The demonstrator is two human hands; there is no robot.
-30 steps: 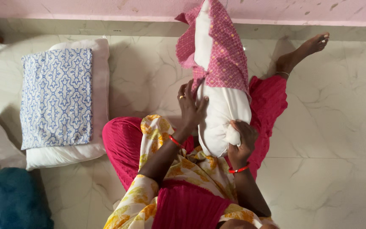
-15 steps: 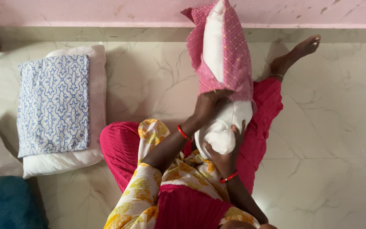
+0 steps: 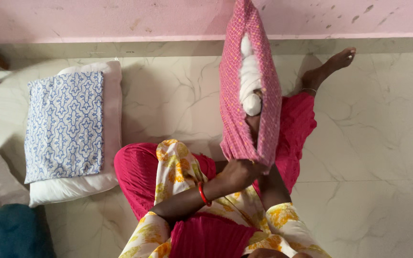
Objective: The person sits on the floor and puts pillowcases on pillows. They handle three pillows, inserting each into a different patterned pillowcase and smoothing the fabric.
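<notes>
**Inspector:** Position of the pink pillowcase (image 3: 237, 95)?

**Assessor:** It stands upright above the person's lap, long axis running straight away from the fingers toward the pink wall (image 3: 96, 19). Its open mouth faces down, at the fingers.

**Inspector:** Left hand (image 3: 237, 173)?

**Assessor:** Fingers curled and clamped on the lower hem of the pillowcase, at the mouth's near edge. The whole case rises directly beyond those fingers.

**Inspector:** Right hand (image 3: 254, 122)?

**Assessor:** Pushed up inside the case; the forearm enters the mouth just beside the left fingers. Only a little of the hand shows in the opening, touching the lower end of the white pillow (image 3: 249, 83). Whether its fingers grip or merely press, I cannot tell.

**Inspector:** The pillow relative to the fingers?

**Assessor:** Deep in the case, well beyond the left fingers, immediately past the right ones, along the same axis. The right hand is nearer the pillow; the left is nearer the hem.

**Inspector:** Surroundings?

**Assessor:** A blue-patterned pillowcase (image 3: 65, 124) lies on another white pillow, well off to the left on the marble floor (image 3: 369, 157).
</notes>
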